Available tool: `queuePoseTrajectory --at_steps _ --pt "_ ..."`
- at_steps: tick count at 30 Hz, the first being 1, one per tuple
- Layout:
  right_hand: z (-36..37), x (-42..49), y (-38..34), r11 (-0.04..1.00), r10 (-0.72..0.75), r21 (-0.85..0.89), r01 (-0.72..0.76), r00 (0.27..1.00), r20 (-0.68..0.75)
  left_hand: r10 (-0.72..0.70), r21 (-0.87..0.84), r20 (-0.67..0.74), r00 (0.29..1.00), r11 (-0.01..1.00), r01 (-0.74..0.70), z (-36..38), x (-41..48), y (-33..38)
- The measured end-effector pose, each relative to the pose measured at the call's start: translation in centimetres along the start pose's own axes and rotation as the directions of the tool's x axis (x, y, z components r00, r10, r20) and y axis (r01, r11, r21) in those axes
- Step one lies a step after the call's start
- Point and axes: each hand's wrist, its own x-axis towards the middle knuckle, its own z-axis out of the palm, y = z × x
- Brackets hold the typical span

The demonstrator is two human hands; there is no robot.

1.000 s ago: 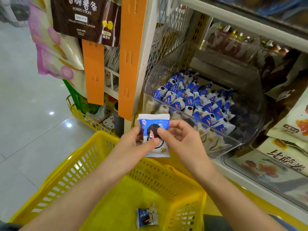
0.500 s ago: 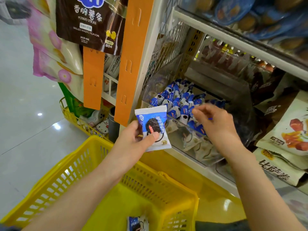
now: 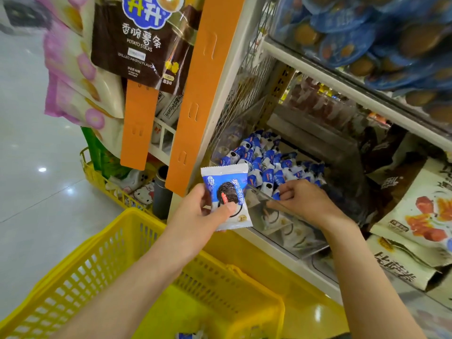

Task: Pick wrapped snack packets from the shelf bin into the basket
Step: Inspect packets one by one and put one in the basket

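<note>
Clear shelf bin [image 3: 300,237] holds a heap of small blue-and-white wrapped packets [image 3: 265,165]. One lifted packet [image 3: 226,196], white-edged with a dark round cookie print, stands upright just left of the bin's front. Below the bin, the yellow slotted basket [image 3: 102,270] holds another packet [image 3: 189,335].

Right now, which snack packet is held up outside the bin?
The packet the left hand pinches; the others lie in the clear bin or the yellow basket.

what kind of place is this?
Most likely a shop's snack aisle: a clear shelf bin heaped with wrapped snack packets, a hanging potato sticks bag beside it, and a yellow shopping basket below.
</note>
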Motion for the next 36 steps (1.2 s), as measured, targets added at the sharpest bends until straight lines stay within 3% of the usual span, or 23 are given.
queuePoseTrajectory --at_steps 3,6,10,13,15,17,19,21,25,28,31,33,36 --pt "-0.3 -0.3 0.0 0.994 -0.004 0.113 -0.004 0.998 0.064 -0.013 0.009 -0.004 1.0 1.0 0.013 -0.1 0.0 -0.1" --pt "-0.5 -0.9 -0.1 0.974 -0.037 0.223 0.029 0.999 0.031 -0.04 0.001 -0.023 0.999 0.999 0.04 0.0 0.1 -0.1" --pt "-0.7 -1.9 -0.7 0.939 -0.041 0.323 0.117 0.971 -0.234 -0.083 -0.016 -0.076 0.994 0.997 0.082 0.0 0.4 -0.3" --pt "-1.6 -3.5 -1.8 0.868 -0.018 0.407 0.284 0.838 -0.545 -0.107 -0.008 -0.107 0.989 0.994 0.107 0.0 0.5 -0.4" --pt "-2.2 -4.9 -2.6 0.753 -0.03 0.5 0.427 0.782 -0.622 -0.145 -0.028 -0.113 0.983 0.989 0.143 0.1 0.6 -0.2" --pt "-2.1 -6.1 -3.3 0.577 -0.026 0.69 0.437 0.854 -0.52 -0.22 -0.113 -0.111 0.969 0.972 0.207 0.3 0.6 0.1" --pt "-1.2 -7.0 -4.1 0.463 -0.071 0.837 0.293 0.953 -0.294 -0.284 -0.246 -0.049 0.958 0.933 0.263 0.4 0.5 0.5" --pt "-0.1 -7.4 -4.7 0.488 -0.162 0.848 0.206 0.976 -0.144 -0.271 -0.278 0.062 0.961 0.92 0.277 0.4 0.0 0.6" --pt "1.6 -7.8 -5.5 0.531 -0.288 0.821 0.211 0.956 -0.059 -0.171 -0.205 0.155 0.973 0.958 0.201 0.5 -0.9 0.9" --pt "1.6 -8.0 -5.6 0.558 -0.309 0.788 0.26 0.946 -0.094 -0.158 -0.095 0.127 0.979 0.981 0.171 0.5 -0.9 1.0" --pt "1.5 -7.5 -5.1 0.622 -0.198 0.731 0.281 0.96 -0.2 -0.145 -0.024 0.157 0.977 0.988 0.151 0.1 -0.8 1.2" --pt "1.2 -7.1 -4.9 0.627 -0.151 0.741 0.241 0.97 -0.188 -0.155 0.032 0.215 0.964 0.988 0.152 -0.2 -0.7 1.0" --pt "0.5 -6.8 -4.4 0.703 -0.217 0.669 0.243 0.968 -0.124 -0.181 0.11 0.341 0.923 0.982 0.152 -0.1 -0.8 0.8"
